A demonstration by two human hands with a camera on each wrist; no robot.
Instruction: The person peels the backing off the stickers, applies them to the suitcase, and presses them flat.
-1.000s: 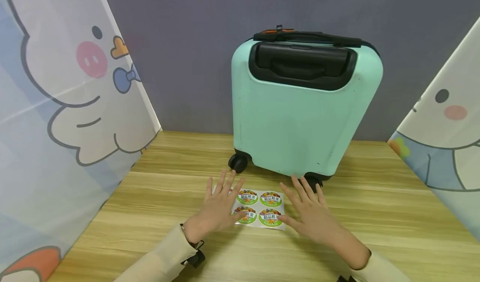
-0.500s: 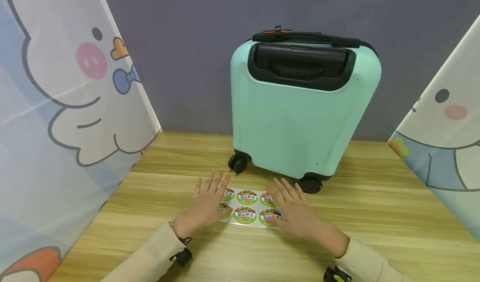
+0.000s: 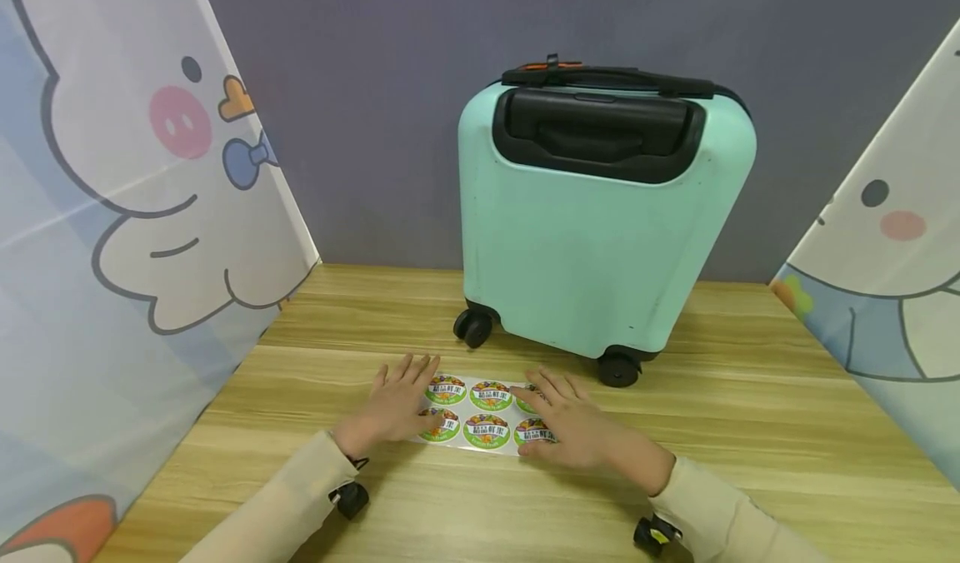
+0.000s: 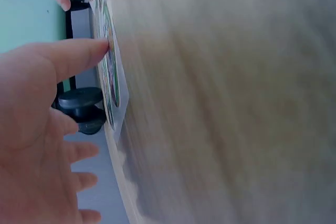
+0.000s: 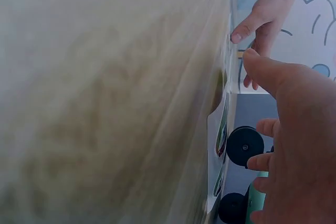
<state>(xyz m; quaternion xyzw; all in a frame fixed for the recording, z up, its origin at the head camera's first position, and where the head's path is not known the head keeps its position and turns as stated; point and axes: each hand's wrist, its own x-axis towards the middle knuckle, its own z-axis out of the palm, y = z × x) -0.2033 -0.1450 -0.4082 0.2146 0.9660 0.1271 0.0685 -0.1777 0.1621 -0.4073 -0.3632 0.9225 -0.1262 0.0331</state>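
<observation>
A sheet of round fruit stickers (image 3: 486, 417) lies flat on the wooden table, its labels green with bright fruit pictures. Over its left end is my left hand (image 3: 392, 409), fingers spread and palm down. My right hand (image 3: 573, 425) is spread over the right end, hiding part of the labels there. In the left wrist view the left thumb (image 4: 84, 56) reaches the sheet's edge, while the other fingers extend past it. The right wrist view has the right hand (image 5: 304, 129) close over the sheet (image 5: 219, 140). Neither hand holds anything.
A mint-green suitcase (image 3: 585, 246) with black wheels stands upright just behind the sheet, one wheel (image 3: 619, 370) near the right hand. Cartoon-printed cloth panels (image 3: 172, 171) border the table on both sides. A grey wall (image 3: 360, 130) rises behind.
Both hands have shifted left and lowered slightly toward the sheet. The left hand has moved outward, baring more of the left stickers; the right hand now covers more of the right ones.
</observation>
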